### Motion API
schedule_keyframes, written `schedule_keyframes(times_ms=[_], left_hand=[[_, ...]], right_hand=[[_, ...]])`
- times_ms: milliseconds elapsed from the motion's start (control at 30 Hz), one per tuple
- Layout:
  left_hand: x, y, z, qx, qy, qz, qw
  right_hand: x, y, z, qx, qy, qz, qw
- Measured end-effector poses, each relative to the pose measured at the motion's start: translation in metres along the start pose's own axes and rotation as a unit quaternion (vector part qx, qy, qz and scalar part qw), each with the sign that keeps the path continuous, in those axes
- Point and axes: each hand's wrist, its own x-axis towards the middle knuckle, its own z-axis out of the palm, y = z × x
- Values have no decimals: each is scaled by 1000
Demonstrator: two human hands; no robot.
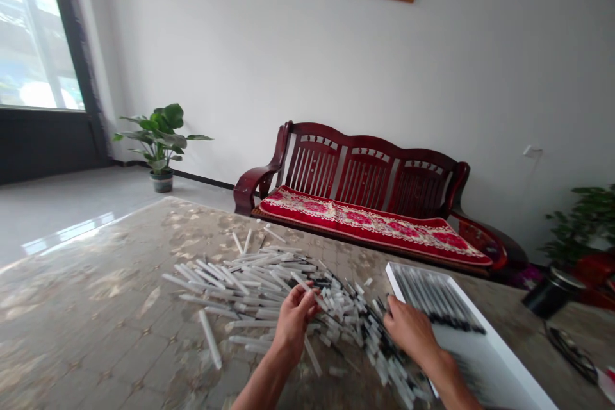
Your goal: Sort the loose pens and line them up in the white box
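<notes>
A heap of white pen barrels point(240, 275) lies spread on the patterned table point(96, 307). Small white caps and black refills point(360, 327) are mixed at its right side. My left hand point(294, 319) rests at the heap's near edge, fingers curled round a white pen part. My right hand point(408, 328) lies knuckles up over the black-and-white pieces, beside the left edge of a white tray point(480, 359). Its fingertips are tucked under and hidden. In the tray, assembled pens point(439, 298) lie in a row.
A dark red wooden bench point(365, 198) with a red cushion stands beyond the table. A black jar point(552, 293) and dark glasses point(571, 352) sit at the table's right. Potted plants stand at the far left point(161, 138) and far right point(589, 218).
</notes>
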Motion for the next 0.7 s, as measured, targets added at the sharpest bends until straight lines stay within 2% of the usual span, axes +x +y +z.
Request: schedule_keyframes(times_ms=[100, 200, 267, 400, 700], left_hand=[[2, -2, 0, -42, 11, -17, 999], [4, -2, 0, -60, 26, -22, 998], [4, -1, 0, -61, 45, -21, 997], [6, -1, -2, -53, 65, -14, 996], [4, -3, -2, -38, 39, -17, 998]], right_hand=[[-6, -15, -5, 114, 48, -28, 992], [-15, -37, -6, 283, 99, -82, 951], [-22, -51, -7, 354, 114, -103, 923], [-31, -68, -10, 390, 101, -125, 907], [-30, -75, -12, 381, 94, -142, 909]])
